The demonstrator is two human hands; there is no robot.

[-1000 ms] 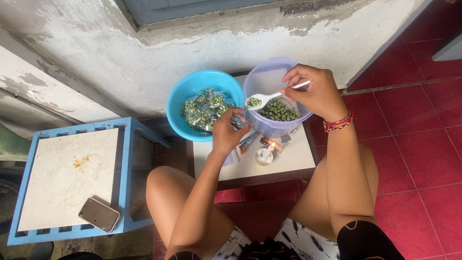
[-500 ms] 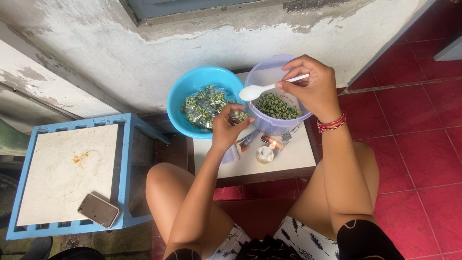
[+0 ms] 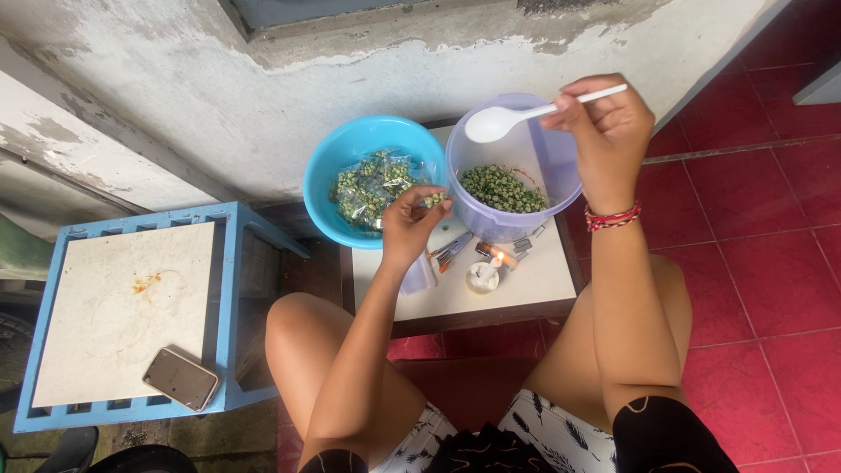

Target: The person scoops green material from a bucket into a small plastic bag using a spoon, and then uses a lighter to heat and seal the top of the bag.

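White plastic spoon (image 3: 526, 116) held level above purple tub (image 3: 550, 162) of green peas (image 3: 502, 187).

Packets of green peas, and one phone

Small clear plastic packets (image 3: 372, 186) of green peas lie heaped in the blue bowl (image 3: 326, 201); the left hand (image 3: 410, 223) pinches what seems to be another clear packet (image 3: 433, 200) at the bowl's rim. A phone (image 3: 180, 378) lies flat, dark screen up, on the blue side table (image 3: 53, 263).

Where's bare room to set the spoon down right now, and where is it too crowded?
Freest is the pale top of the blue side table, bare except for a phone at its near corner. The small white table has a bare strip at its near right edge. Its back is crowded by the blue bowl, purple tub and lit candle.
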